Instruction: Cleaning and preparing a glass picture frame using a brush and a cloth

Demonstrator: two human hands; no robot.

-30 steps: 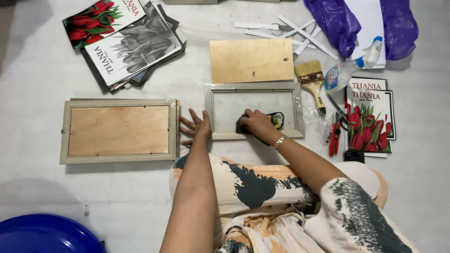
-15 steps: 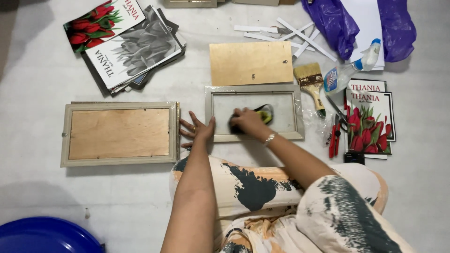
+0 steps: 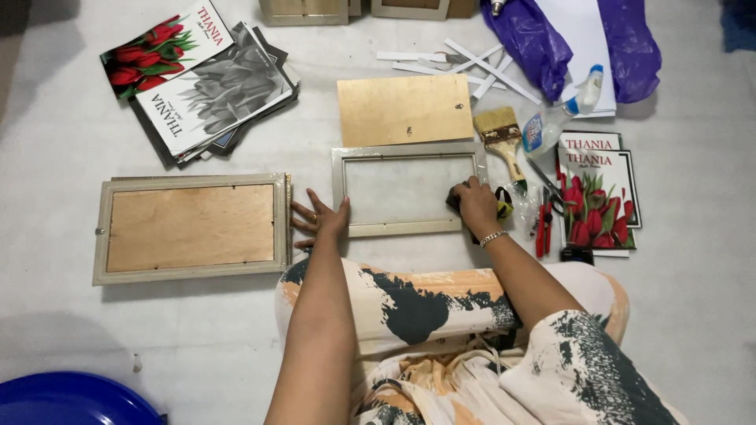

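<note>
Since a second ago the right hand (image 3: 476, 206) slides its dark pad to the open frame (image 3: 407, 228)'s right edge, fingers curled over it. Left hand (image 3: 321, 222), fingers spread, pins the frame's left rail. Wiping the glass looks underway; the next stroke likely needs that same brace.

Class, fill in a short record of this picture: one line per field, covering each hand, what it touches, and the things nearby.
Left hand: flat on the left edge of the open picture frame
Right hand: pressing a dark and yellow sponge at the frame's right edge
Above frame: plywood backing board
Left: backed frame
Right: paintbrush, red pliers
</note>
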